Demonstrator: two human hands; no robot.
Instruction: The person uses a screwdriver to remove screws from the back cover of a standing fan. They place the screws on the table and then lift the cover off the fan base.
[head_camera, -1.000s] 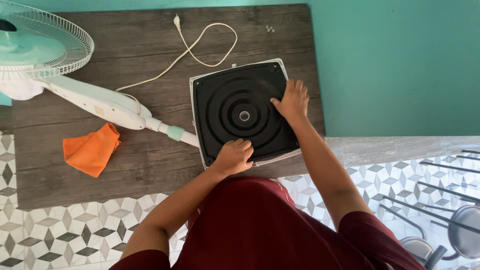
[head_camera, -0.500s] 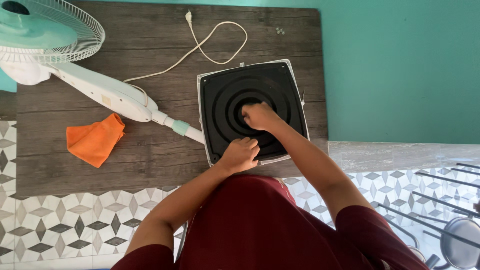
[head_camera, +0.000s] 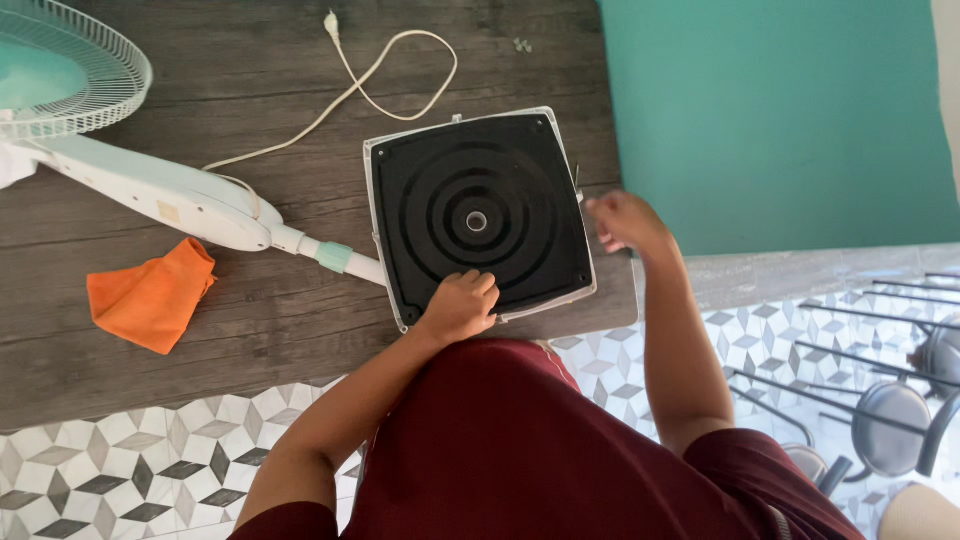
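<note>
Square white-rimmed fan base with black ringed underside is laid upturned at near edge of dark wood-grain bench, white stand pole joined at its left side. Centre hole is seen open, nothing fitted there. Left hand is pressed, curled, on base's near edge. Right hand is held off right rim, blurred; possibly pinching something small, cannot be told.

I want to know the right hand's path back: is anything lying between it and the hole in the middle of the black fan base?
Nothing visible: only bare ribbed surface of the square black fan base lies between the right hand and the centre hole.
</note>
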